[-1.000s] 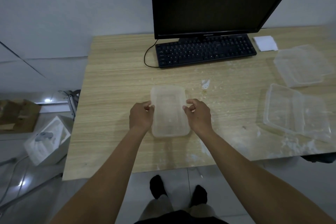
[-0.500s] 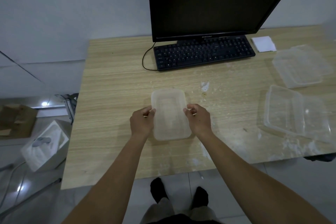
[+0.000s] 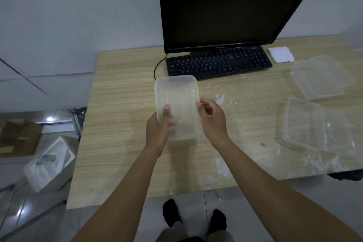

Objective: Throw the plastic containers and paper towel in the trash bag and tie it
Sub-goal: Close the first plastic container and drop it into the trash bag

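A clear rectangular plastic container is lifted off the wooden desk, tilted with its far end up. My left hand grips its left side, thumb over the rim. My right hand pinches its right rim. Two more clear plastic containers lie at the desk's right: one farther back, one nearer the front edge. A folded white paper towel lies to the right of the keyboard. No trash bag is in view.
A black monitor and black keyboard stand at the back of the desk. White crumbs and smears cover the desk's right half. On the floor to the left sit a white foam box and brown cardboard.
Both hands have raised the container off the desk and tipped its far end up. It lay flat between my hands before.
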